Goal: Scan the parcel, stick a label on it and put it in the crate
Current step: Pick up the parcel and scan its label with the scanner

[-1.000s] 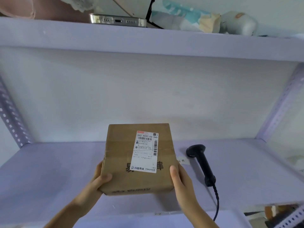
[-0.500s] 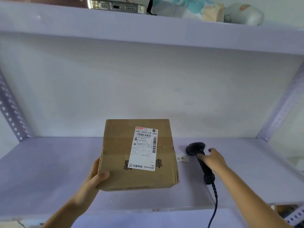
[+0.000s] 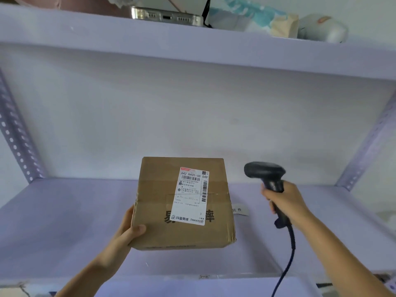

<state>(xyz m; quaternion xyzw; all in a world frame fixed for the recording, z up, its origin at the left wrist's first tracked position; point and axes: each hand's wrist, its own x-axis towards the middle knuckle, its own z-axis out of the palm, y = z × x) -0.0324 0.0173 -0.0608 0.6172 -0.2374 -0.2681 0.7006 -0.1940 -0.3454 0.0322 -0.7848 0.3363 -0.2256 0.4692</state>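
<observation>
A brown cardboard parcel is held over the lilac shelf, tilted so its top faces me. A white shipping label with barcodes is stuck on that top face. My left hand grips the parcel's lower left corner, thumb on top. My right hand is closed around the handle of a black barcode scanner, lifted off the shelf to the right of the parcel, its head level with the label. The scanner's dark cable hangs down past the shelf edge. No crate is in view.
A small white paper slip lies on the shelf behind the parcel's right side. Perforated metal uprights stand at both shelf ends. The upper shelf carries a phone, wrapped packages and a grey device.
My right hand left the parcel, reached to the scanner lying on the shelf, closed on its handle and raised it upright. My left hand alone now holds the parcel.
</observation>
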